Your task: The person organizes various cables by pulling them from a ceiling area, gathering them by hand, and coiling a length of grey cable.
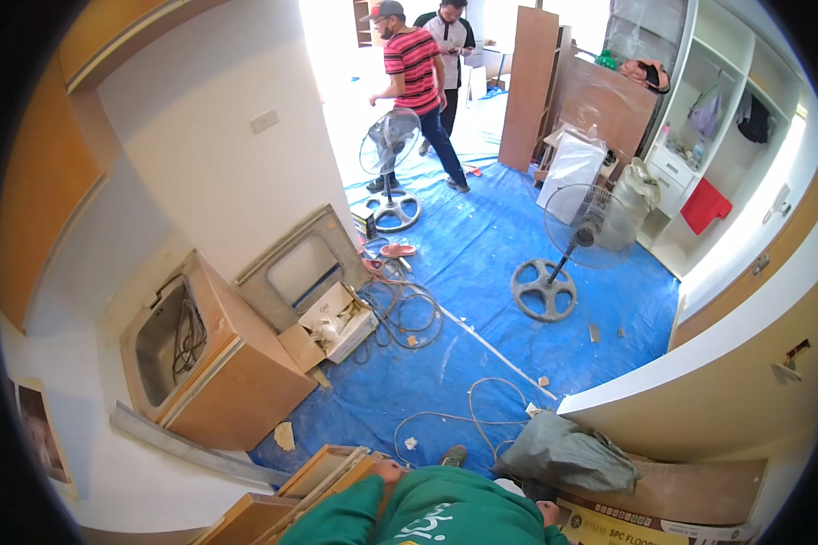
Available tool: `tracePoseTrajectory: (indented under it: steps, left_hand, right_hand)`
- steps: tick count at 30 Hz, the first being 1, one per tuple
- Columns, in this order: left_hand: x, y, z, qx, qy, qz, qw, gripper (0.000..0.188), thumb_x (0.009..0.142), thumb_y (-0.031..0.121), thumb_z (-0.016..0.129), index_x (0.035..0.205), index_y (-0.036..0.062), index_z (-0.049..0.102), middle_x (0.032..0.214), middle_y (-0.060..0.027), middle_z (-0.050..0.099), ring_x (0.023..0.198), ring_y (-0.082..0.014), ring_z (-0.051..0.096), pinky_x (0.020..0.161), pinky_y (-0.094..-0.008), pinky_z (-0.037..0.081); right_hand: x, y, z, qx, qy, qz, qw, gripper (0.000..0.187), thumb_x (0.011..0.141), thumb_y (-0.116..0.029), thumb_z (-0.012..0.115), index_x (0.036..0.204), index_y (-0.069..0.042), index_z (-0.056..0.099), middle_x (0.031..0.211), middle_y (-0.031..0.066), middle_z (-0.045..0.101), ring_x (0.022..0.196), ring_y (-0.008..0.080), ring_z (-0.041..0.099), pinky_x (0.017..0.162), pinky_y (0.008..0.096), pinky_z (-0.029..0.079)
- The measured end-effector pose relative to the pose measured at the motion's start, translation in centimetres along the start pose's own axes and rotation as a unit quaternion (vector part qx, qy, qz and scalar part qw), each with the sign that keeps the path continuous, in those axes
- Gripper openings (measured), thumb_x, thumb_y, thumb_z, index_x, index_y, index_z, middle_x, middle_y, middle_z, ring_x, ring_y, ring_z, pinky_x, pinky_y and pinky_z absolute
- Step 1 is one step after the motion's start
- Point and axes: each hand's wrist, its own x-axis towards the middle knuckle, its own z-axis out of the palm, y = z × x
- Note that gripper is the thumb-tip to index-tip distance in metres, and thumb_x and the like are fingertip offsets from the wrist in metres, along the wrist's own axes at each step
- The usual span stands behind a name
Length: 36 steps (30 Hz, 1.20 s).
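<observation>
My left hand (pixel 389 470) hangs low beside my body, next to several wooden frames or drawer fronts (pixel 329 474) stacked on the left. Its fingers are too small to make out, and I cannot tell whether it touches the wood. On my other side, my right hand (pixel 548 514) hangs near a crumpled grey plastic bag (pixel 563 454) and long cardboard boxes (pixel 691 486). The sleeve and my body partly hide that hand, so its fingers do not show clearly. Nothing is visibly held in either hand.
Blue sheeting (pixel 445 363) covers the floor. Two standing fans (pixel 543 291) (pixel 393 209), coiled hoses (pixel 409 304) and an open box (pixel 338 322) stand ahead. A wooden sink cabinet (pixel 236 400) is left. Two people (pixel 415 73) (pixel 450 41) are at the doorway.
</observation>
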Motion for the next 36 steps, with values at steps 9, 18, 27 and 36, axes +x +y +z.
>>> tracePoseTrajectory:
  steps: [9,18,27,36]
  left_hand:
    - [-0.1,2.7,-1.4,-0.004,0.006,0.017,1.0,0.036,0.068,0.043,0.068,0.076,0.0075,0.069,0.083,-0.0141,0.067,0.077,-0.0294,0.064,0.071,-0.0399,0.05]
    - [4.2,-0.4,0.0,-0.003,0.038,0.097,0.995,0.025,0.077,0.027,0.058,0.071,0.0039,0.065,0.073,-0.0185,0.062,0.065,-0.0264,0.059,0.062,-0.0393,0.046]
    - [2.4,-3.9,2.0,-0.178,-0.003,-0.021,0.984,0.023,0.078,0.024,0.063,0.085,0.0033,0.066,0.077,-0.012,0.066,0.073,-0.0238,0.063,0.067,-0.0369,0.05]
    - [-5.3,-4.4,2.4,-0.266,0.001,-0.168,0.949,0.023,0.076,0.021,0.065,0.083,-0.0009,0.066,0.072,-0.0086,0.066,0.065,-0.0162,0.062,0.061,-0.0314,0.05]
  right_hand:
    - [0.5,3.4,1.5,-0.005,-0.037,-0.021,0.999,0.022,0.074,-0.025,0.07,0.076,-0.003,0.071,0.068,0.011,0.067,0.064,0.0195,0.064,0.063,0.0322,0.051]
    - [-2.9,-0.3,-0.6,0.005,-0.027,-0.021,0.999,0.032,0.083,-0.032,0.062,0.077,-0.001,0.066,0.068,0.013,0.063,0.064,0.023,0.058,0.065,0.0352,0.047]
    - [-4.4,-1.5,-2.1,-0.067,-0.106,0.001,0.992,0.026,0.082,-0.024,0.062,0.09,0.0,0.067,0.085,0.0138,0.068,0.081,0.0226,0.065,0.074,0.0331,0.049]
    - [0.8,-5.8,-1.6,-0.077,-0.16,0.011,0.984,0.025,0.082,-0.024,0.062,0.091,-0.001,0.067,0.088,0.0145,0.068,0.082,0.0231,0.065,0.075,0.0334,0.049]
